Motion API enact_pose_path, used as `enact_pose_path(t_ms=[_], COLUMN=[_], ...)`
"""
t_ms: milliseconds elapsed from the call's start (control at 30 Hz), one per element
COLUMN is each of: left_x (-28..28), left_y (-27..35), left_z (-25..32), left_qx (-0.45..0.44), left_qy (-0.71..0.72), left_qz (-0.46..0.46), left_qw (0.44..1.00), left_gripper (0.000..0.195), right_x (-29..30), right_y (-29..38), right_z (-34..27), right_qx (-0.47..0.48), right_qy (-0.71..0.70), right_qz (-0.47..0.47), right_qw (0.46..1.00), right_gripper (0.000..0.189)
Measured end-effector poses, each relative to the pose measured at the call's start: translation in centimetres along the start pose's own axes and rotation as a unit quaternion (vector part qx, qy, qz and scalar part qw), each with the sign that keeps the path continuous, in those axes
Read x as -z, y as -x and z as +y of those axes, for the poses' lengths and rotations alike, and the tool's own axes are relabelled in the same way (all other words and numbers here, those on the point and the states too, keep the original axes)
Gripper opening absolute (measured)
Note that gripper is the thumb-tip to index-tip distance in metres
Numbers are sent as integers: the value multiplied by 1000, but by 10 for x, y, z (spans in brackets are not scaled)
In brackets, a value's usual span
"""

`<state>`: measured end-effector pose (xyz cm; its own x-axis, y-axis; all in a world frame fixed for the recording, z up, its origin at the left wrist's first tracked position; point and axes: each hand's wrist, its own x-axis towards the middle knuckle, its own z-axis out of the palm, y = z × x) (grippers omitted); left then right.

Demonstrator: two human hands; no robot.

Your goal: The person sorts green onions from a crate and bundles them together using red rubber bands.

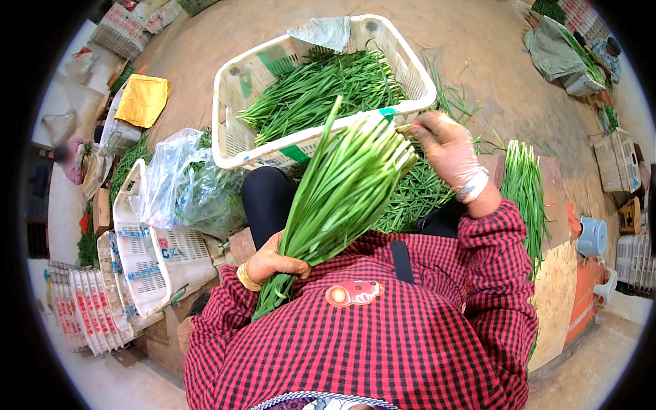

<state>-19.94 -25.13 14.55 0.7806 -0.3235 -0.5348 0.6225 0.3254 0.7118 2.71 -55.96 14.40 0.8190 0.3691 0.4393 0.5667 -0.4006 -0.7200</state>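
Observation:
My left hand (274, 261), with yellowish bands at the wrist, grips a large bunch of garlic chives (343, 195) near its leafy lower end. The pale cut stems point up and to the right. My right hand (443, 143), in a thin translucent glove, is at those stem ends, its thumb and fingertips pinching what looks like a thin yellowish stem. Just beyond the bunch stands a white plastic crate (225, 113) holding a layer of more chives (328, 87). A grey cloth (324, 33) hangs over its far rim.
Loose chives (410, 200) lie between my knees. Another chive bundle (523, 189) lies on a board at the right, near a blue plastic bucket (592, 236). To the left are a clear plastic bag (169, 179) and tilted white crates (138, 266). People sit at the far left and far right.

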Motion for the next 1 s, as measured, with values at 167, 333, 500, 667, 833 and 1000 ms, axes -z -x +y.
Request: enact_pose_path(t_ms=[167,333,500,667,833,1000], left_x=[6,17,16,1,-16,-33], left_y=[-3,-14,-20,-20,-26,-35], left_z=[4,-6,-11,0,12,16], left_qx=[-59,-49,-67,-38,-130,-162], left_qy=[73,214,203,221,57,-25], left_qz=[-70,-123,-101,-64,-15,51], left_qw=[993,968,972,972,990,985], left_gripper=[65,61,64,64,59,49], right_x=[34,8,-26,-25,-40,-37], right_y=[17,45,36,26,25,20], right_z=[51,55,5,-45,-51,-47], right_qx=[-231,-131,-221,-17,-128,-69], right_qy=[355,59,-324,-173,-286,-226], right_qz=[-303,-101,-97,-73,-21,2], right_qw=[854,984,915,982,949,972], right_gripper=[32,52,36,34,40,70])
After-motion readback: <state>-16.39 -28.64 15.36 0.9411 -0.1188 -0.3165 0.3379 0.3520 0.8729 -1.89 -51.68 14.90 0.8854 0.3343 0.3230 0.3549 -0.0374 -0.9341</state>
